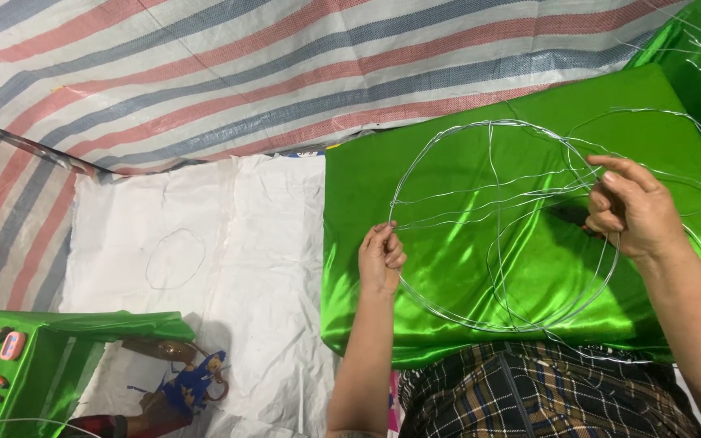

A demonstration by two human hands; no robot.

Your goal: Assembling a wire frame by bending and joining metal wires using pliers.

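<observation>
While a striped tarpaulin (285, 73) fills the background, a white plastic sheet (269, 268) is spread below it and a shiny green satin cloth (464, 268) is laid over a raised block to the right of it. Across the green cloth a round wire frame (492, 320) of thin silver wire is held flat, with looser wire loops (675, 130) trailing off to the right. A plaid garment (529, 389) is seen at the lower edge, just under the frame. The left hand (380, 259) is pinched shut on the frame's left rim, where a cross wire meets the ring; the right hand (630, 207) is curled narrowly around the wires at the right rim. The work appears to be the tying of cross wires to the ring, and it is judged best done with the ring kept flat and taut between both grips while the wire is wound tightly. On the white sheet a small wire ring (175, 259) is lying, well apart, and blue-handled pliers (192, 385) are resting near a green-covered box (42, 357)
</observation>
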